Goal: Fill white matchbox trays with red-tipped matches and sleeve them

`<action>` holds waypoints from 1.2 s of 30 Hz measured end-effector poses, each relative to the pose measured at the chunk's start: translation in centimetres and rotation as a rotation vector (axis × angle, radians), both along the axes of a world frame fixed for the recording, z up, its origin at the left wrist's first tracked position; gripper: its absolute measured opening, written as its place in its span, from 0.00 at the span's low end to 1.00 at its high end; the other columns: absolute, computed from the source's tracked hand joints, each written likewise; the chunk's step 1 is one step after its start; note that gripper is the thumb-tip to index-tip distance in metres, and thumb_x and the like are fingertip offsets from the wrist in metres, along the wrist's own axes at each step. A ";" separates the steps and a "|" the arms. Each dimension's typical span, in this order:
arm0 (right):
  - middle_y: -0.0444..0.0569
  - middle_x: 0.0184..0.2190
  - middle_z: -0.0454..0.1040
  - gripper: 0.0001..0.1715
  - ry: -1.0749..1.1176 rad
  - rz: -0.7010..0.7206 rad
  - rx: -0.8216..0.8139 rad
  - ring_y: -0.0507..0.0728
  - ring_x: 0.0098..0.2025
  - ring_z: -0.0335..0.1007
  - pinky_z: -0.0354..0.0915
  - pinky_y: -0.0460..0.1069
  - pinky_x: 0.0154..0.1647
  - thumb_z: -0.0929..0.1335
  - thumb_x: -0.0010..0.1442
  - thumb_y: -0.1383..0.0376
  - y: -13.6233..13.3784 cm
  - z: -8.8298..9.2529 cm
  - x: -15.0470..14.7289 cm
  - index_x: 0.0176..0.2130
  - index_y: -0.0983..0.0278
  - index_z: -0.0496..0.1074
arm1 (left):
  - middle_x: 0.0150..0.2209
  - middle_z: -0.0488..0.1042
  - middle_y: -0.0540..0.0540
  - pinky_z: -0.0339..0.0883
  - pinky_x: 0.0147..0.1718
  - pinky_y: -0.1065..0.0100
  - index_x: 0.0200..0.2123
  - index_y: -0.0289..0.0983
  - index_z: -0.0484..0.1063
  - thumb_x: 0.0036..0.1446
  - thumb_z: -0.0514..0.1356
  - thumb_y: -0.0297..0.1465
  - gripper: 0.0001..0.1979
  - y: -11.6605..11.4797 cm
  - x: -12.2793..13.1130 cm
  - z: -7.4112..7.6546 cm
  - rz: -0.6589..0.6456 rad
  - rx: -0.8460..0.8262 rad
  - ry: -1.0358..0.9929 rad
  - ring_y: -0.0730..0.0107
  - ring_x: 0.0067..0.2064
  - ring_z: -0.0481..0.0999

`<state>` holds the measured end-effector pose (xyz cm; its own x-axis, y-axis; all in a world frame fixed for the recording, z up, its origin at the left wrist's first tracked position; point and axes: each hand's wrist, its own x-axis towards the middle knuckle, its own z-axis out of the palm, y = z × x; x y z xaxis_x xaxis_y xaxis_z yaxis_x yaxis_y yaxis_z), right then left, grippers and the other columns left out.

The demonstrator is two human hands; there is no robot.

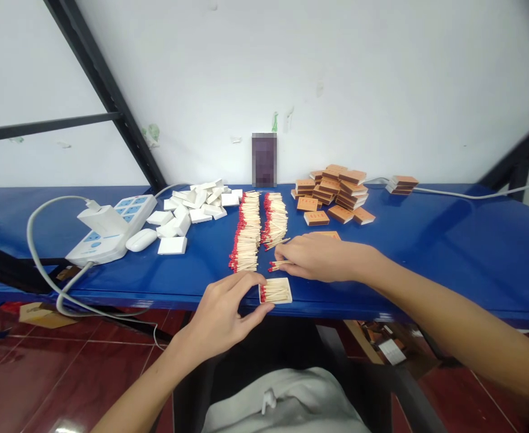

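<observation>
My left hand grips a small white matchbox tray between thumb and fingers at the front edge of the table. Inside it lie red-headed matches, heads to the left. Just above the tray, my right hand pinches a few matches, their red heads pointing left. Two long rows of loose matches run away from me, a longer left row and a shorter right row. Partly hidden behind my right hand is an orange matchbox sleeve.
White trays lie heaped at the left, orange matchboxes at the right, with a small stack farther right. A power strip, a white earbud case and cables occupy the left side. A carton stands below the table.
</observation>
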<state>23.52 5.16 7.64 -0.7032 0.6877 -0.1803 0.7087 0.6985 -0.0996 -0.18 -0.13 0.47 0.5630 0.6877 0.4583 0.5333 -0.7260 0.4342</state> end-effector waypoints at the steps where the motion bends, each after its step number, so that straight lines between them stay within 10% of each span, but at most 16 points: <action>1: 0.51 0.34 0.75 0.11 -0.017 0.016 0.022 0.56 0.31 0.69 0.51 0.49 0.29 0.60 0.70 0.63 -0.1 0.0 -0.1 0.40 0.65 0.69 | 0.47 0.78 0.46 0.71 0.45 0.66 0.49 0.40 0.68 0.63 0.62 0.35 0.12 0.0 0.0 0.0 0.000 0.003 0.000 0.65 0.46 0.78; 14: 0.46 0.30 0.70 0.11 0.107 0.043 -0.064 0.52 0.27 0.60 0.50 0.47 0.29 0.61 0.69 0.60 0.1 1.0 0.2 0.35 0.62 0.65 | 0.43 0.77 0.49 0.67 0.32 0.70 0.47 0.41 0.63 0.62 0.63 0.37 0.14 -0.2 0.1 -0.2 0.075 -0.052 -0.015 0.67 0.39 0.77; 36: 0.45 0.29 0.75 0.10 0.270 -0.031 -0.286 0.51 0.29 0.66 0.56 0.46 0.29 0.64 0.67 0.61 -2.0 1.6 -1.0 0.37 0.63 0.72 | 0.45 0.78 0.45 0.74 0.46 0.62 0.46 0.38 0.73 0.64 0.61 0.35 0.09 0.1 0.0 -0.2 -0.041 0.047 -0.030 0.62 0.46 0.79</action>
<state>22.47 3.14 9.22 -0.7314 0.6579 -0.1792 0.6506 0.5945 -0.4726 -0.22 -0.01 0.27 0.5758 0.6418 0.5065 0.4904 -0.7668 0.4141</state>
